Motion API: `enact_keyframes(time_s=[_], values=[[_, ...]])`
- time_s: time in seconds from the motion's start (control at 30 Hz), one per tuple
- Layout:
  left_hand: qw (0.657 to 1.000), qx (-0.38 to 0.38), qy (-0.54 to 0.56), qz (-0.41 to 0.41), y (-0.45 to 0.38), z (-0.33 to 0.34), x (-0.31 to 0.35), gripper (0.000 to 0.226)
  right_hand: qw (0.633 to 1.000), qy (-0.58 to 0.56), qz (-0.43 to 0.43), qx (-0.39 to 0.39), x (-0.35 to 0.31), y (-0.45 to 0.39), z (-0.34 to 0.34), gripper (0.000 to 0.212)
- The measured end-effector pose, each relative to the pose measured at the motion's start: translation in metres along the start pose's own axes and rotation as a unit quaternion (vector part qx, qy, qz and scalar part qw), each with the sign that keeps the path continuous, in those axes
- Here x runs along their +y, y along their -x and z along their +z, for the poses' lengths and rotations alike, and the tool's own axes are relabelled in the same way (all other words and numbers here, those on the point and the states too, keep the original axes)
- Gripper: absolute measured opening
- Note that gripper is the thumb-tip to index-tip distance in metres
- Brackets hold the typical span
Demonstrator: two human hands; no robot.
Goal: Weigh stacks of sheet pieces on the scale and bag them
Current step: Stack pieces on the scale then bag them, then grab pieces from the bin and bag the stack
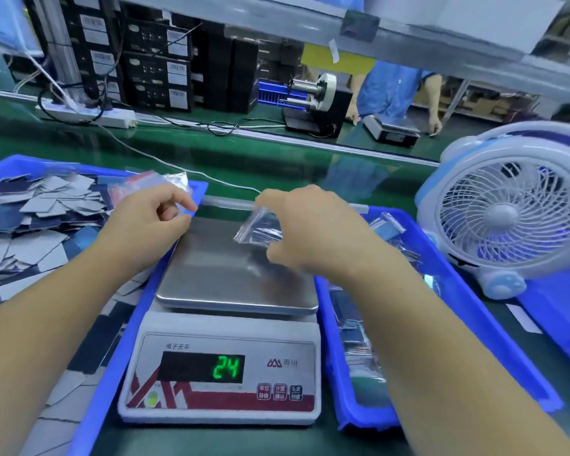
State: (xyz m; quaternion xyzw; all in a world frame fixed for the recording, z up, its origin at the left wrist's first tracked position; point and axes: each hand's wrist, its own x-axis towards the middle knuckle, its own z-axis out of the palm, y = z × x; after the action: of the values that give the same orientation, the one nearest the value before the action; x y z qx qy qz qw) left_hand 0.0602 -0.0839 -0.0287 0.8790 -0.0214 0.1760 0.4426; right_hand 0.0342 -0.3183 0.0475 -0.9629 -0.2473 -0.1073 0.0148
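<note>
Right hand (305, 232): fingers pinch a clear zip bag (259, 229) holding sheet pieces, above the scale pan (221, 271).
Left hand (152, 222): fingers curled; whether they hold anything, cannot tell.
Scale display (201, 367): 24.
Loose sheet pieces (37, 222): left of the left fingers, in a blue tray (112, 363).

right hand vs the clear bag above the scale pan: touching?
Touching. The head view shows the right hand with its fingers curled round the clear bag, pinching it above the scale. Whether the bag touches the pan cannot be told.
</note>
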Motion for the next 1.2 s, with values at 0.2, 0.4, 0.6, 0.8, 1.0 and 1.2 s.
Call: enact_keyframes(time_s=[0.2, 0.4, 0.6, 0.8, 1.0, 1.2], values=[[1.000, 0.002, 0.002, 0.002, 0.000, -0.001, -0.002, 0.023, 0.991, -0.063, 0.112, 0.040, 0.064, 0.033, -0.040, 0.036], [1.000, -0.002, 0.019, 0.000, 0.000, 0.008, -0.005, 0.026, 0.984, -0.048, 0.143, -0.091, 0.072, 0.112, -0.009, 0.033], [0.999, 0.005, 0.036, 0.002, -0.005, 0.006, -0.006, 0.025, 0.980, -0.059, 0.183, -0.053, 0.069, 0.139, 0.000, 0.043], [0.997, 0.030, 0.065, -0.008, -0.021, -0.032, 0.010, 0.023, 0.977, -0.062, 0.184, -0.086, 0.058, 0.114, -0.007, 0.022], [0.996, 0.064, 0.060, -0.017, -0.026, -0.098, 0.005, 0.022, 0.980, -0.067, 0.185, 0.011, 0.046, 0.090, -0.008, 0.019], [0.992, 0.065, 0.030, -0.102, -0.006, -0.129, -0.036, 0.020, 0.995, -0.043, 0.079, -0.036, -0.019, 0.041, -0.008, 0.024]])
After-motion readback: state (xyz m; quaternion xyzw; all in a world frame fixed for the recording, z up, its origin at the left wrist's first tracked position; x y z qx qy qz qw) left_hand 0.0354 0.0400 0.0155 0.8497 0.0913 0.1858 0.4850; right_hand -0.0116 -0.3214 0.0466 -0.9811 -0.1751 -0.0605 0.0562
